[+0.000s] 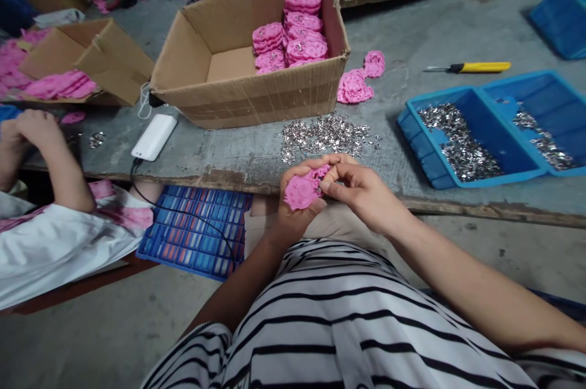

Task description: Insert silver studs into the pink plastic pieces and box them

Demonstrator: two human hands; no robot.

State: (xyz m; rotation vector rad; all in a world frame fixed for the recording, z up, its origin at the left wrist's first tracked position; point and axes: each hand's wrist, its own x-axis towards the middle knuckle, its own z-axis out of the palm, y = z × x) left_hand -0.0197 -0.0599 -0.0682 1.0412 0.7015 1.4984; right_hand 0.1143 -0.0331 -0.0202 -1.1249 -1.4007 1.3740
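Note:
A pink molded plastic piece [302,192] with raised round shapes rests in my left hand [293,212], whose fingers and thumb are wrapped round its edges. My right hand [354,184] pinches at the piece's right end with thumb and forefinger. Whether a small metal part sits between those fingertips is hidden. Just beyond my hands, a loose pile of small shiny metal parts [325,134] lies on the grey table [229,151]. Two more pink pieces [354,85] lie behind the pile, beside the cardboard box.
A cardboard box [256,99] holds stacked pink pieces [304,29]. Blue bins [414,126] with metal parts stand right, near a yellow-handled tool [485,67]. A white power bank [154,137] with a cable lies left. Another person's hands [36,126] work at far left. A blue crate [192,230] sits below.

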